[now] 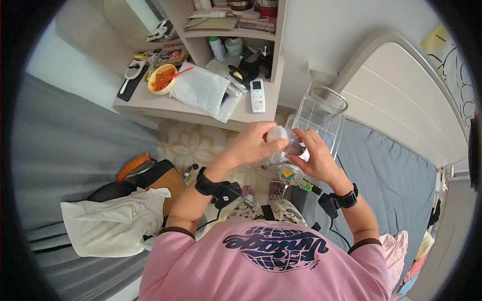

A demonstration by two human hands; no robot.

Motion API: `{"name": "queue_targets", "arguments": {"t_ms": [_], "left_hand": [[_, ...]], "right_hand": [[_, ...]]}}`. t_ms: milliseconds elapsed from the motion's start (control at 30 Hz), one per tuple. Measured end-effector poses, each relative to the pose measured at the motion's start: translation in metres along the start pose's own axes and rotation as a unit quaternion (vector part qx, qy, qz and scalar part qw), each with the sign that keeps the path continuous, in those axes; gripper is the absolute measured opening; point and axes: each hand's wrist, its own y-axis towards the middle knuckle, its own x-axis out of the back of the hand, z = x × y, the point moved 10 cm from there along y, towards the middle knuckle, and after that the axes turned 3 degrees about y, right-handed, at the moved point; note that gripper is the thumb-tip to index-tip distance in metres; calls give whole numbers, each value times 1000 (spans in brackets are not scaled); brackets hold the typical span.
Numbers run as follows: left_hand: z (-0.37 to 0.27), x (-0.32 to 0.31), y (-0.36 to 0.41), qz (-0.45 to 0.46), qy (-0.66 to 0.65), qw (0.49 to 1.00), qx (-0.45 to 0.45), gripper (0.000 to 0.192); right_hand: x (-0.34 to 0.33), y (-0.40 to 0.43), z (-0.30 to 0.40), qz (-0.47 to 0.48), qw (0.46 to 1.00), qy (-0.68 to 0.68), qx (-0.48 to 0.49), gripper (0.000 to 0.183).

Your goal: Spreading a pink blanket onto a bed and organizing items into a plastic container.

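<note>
Both my hands hold a small clear container with a whitish lid (278, 134) in front of me, just past the front edge of a dressing table (177, 109). My left hand (252, 145) is around the lid end, thumb on top. At the other end, the fingers of my right hand (316, 156) grip the clear body, where something dark shows inside. Below them stands a wire rack cart (337, 141) with clear plastic packaging and a green-labelled bottle (305, 185). The container's underside is hidden.
On the dressing table lie a bowl of food with red chopsticks (162, 79), a bubble-wrap pouch (201, 88), a white remote control (257, 96) and a hand mirror (131, 77). A grey-covered bed (388, 180) is at right; a white cloth (113, 222) covers part of a chair at left.
</note>
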Motion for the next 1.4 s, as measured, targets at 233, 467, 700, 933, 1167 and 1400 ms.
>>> {"name": "queue_targets", "arguments": {"t_ms": [233, 467, 700, 933, 1167, 1400], "left_hand": [[-16, -81, 0, 101, -584, 797, 116, 60], [-9, -55, 11, -29, -501, 862, 67, 49], [-36, -23, 6, -135, -422, 896, -6, 38], [-34, -47, 5, 9, -513, 855, 78, 38], [-19, -35, -2, -10, -535, 840, 88, 45], [-14, -47, -9, 74, -588, 790, 156, 47]], "right_hand": [[23, 1, -13, -114, 941, 311, -68, 53], [67, 3, 15, -127, 988, 79, -46, 50], [77, 4, 26, -122, 989, -46, -74, 31], [77, 15, 35, -71, 992, -106, -23, 30], [68, 28, 57, -52, 993, -76, 68, 40], [58, 32, 57, -27, 988, -101, 115, 42]]}}
